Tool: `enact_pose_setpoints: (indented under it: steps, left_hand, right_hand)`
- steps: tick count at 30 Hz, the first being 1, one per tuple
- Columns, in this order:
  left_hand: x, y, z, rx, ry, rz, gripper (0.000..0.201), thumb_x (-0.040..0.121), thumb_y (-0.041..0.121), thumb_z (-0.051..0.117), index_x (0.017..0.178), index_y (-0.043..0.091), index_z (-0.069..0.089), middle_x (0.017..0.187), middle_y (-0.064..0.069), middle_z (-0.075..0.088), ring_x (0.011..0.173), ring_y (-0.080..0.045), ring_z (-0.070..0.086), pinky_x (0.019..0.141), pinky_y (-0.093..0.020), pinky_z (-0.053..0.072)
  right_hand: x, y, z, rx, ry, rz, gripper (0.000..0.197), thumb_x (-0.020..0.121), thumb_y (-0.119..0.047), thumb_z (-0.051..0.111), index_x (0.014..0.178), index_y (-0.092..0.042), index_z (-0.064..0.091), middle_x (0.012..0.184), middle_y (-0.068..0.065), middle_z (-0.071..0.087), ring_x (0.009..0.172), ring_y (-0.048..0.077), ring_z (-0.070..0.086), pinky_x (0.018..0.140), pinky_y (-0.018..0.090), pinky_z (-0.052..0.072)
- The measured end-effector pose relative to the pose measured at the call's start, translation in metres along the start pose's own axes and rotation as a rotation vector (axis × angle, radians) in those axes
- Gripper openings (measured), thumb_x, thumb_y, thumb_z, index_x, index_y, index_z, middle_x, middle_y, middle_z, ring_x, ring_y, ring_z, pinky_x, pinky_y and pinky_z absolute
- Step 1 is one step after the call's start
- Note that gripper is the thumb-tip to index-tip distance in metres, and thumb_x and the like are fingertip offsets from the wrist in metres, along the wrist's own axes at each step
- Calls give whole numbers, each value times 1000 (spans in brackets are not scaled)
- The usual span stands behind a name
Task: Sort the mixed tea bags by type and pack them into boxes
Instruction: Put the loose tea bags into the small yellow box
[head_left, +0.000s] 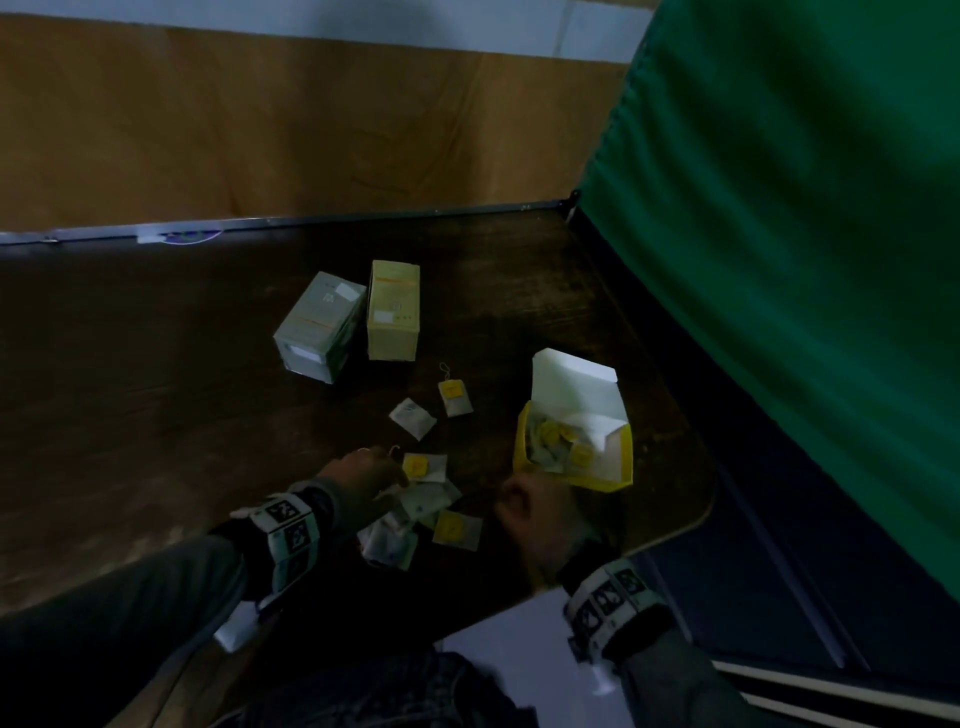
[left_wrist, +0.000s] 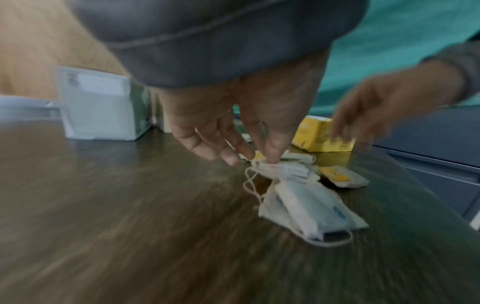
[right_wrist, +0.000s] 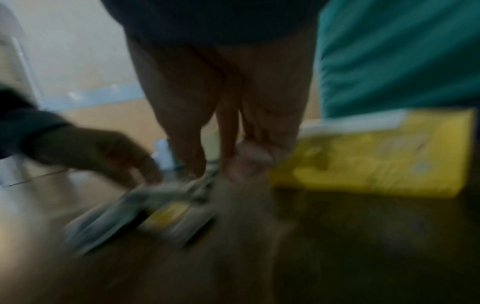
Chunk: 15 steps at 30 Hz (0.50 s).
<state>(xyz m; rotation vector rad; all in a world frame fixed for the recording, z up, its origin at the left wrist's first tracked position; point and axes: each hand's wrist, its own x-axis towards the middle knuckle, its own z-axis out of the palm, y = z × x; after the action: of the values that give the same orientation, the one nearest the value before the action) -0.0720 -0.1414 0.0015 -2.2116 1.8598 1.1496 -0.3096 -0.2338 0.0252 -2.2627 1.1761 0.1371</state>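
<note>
A dark wooden counter (head_left: 156, 415) holds a pile of mixed tea bags (head_left: 415, 514). The left hand (head_left: 358, 475) pinches a white tea bag (left_wrist: 283, 169) at the pile's far edge. The right hand (head_left: 540, 519), fingers relaxed and holding nothing, hovers just right of the pile, beside the open yellow box (head_left: 576, 457). Two closed boxes (head_left: 353, 317) stand beyond the pile.

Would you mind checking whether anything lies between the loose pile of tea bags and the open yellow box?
Nothing visible does: bare table separates the pile of tea bags from the open yellow box; only the right hand hovers there.
</note>
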Motion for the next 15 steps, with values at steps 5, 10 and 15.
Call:
enact_pose_setpoints:
  steps: [5,10,15]
  left_hand:
    - [-5,-2,2,-49,36,11,36,90,32,55,124,22,55,126,-2,47,115,-18,48,94,-28,42]
    - [-9,12,9,159,80,167,48,85,43,58,130,31,48,139,2,37,127,-20,37,101,-35,39]
    - [9,47,2,285,-131,115,47,90,25,55,135,20,43,143,-5,34,130,-26,37,102,-35,37]
  right_hand:
    - [7,-16,43,-19,-158,38,54,79,-38,69,123,-13,50,124,10,42,112,27,47,94,36,43]
    - [14,-19,48,-49,-216,34,30,78,-33,71,96,-11,62,110,13,53,100,29,54,81,32,45]
    - [6,-2,28,179,-165,128,36,83,-54,58,74,-20,64,74,2,68,69,15,63,64,31,50]
